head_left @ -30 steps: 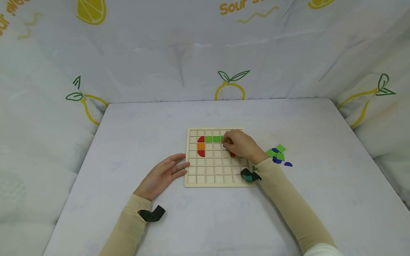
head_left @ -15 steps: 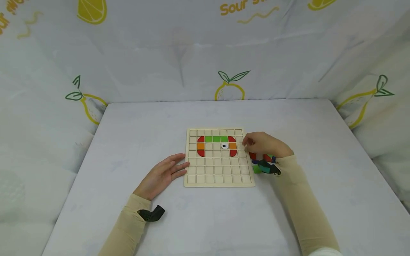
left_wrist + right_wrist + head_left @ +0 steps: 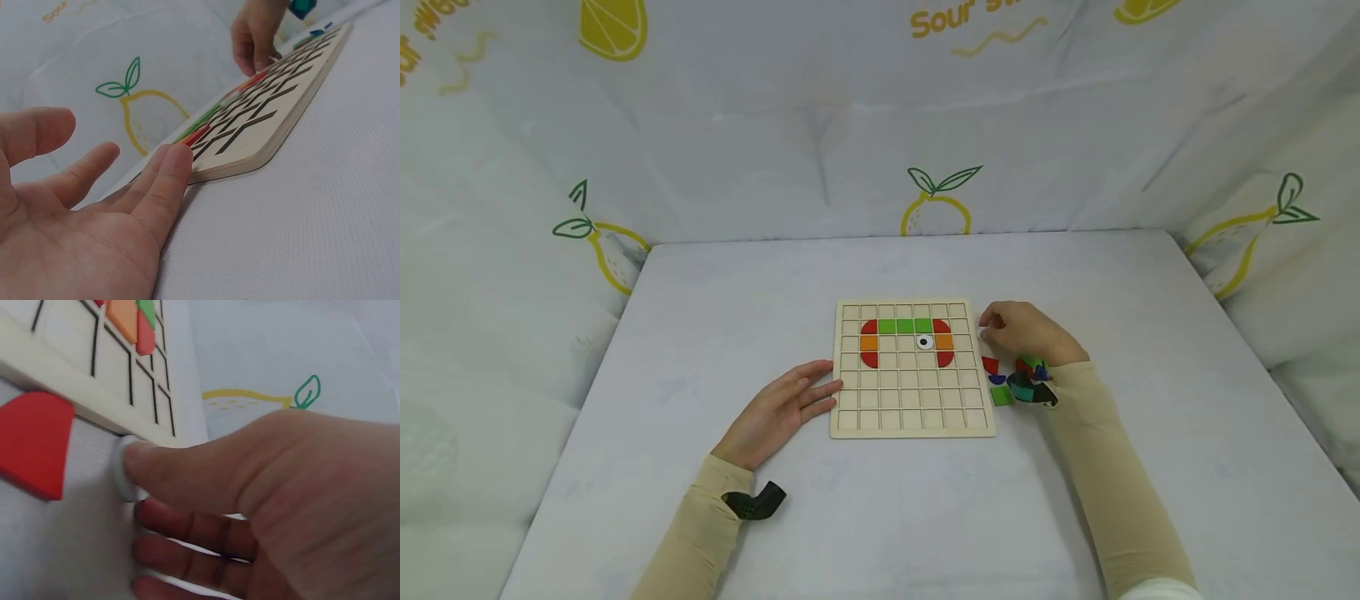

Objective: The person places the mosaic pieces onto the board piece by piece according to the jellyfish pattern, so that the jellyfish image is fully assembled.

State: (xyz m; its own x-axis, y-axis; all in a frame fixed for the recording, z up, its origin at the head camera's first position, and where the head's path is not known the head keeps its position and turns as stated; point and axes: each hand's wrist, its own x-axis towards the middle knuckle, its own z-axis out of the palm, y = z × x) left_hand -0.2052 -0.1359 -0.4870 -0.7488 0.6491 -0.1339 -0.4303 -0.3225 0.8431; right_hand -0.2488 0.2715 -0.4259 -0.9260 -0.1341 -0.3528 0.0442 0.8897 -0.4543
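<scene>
A wooden grid board (image 3: pixel 910 400) lies flat on the table, with red, orange and green tiles and a white round eye piece (image 3: pixel 925 342) set in its upper cells. Against the board's left edge rest the straight fingertips of my left hand (image 3: pixel 782 414), palm turned sideways. My right hand (image 3: pixel 1024 329) is just past the board's right edge. Between its thumb and fingers it pinches a white round disc (image 3: pixel 122 467), tilted on edge close to the board; the disc's face is hidden. A red rounded tile (image 3: pixel 37 440) lies beside it.
Right of the board lie a green square tile (image 3: pixel 1002 396), a blue half-round tile (image 3: pixel 997 379) and more loose pieces partly hidden under the right wrist. Black wrist straps (image 3: pixel 756 502) sit on both forearms. A white cloth wall with lemon drawings (image 3: pixel 936 212) stands behind the table.
My right hand has left the eye piece in the board, moved right off it, and now pinches a white disc beside the edge. The left hand has stayed put.
</scene>
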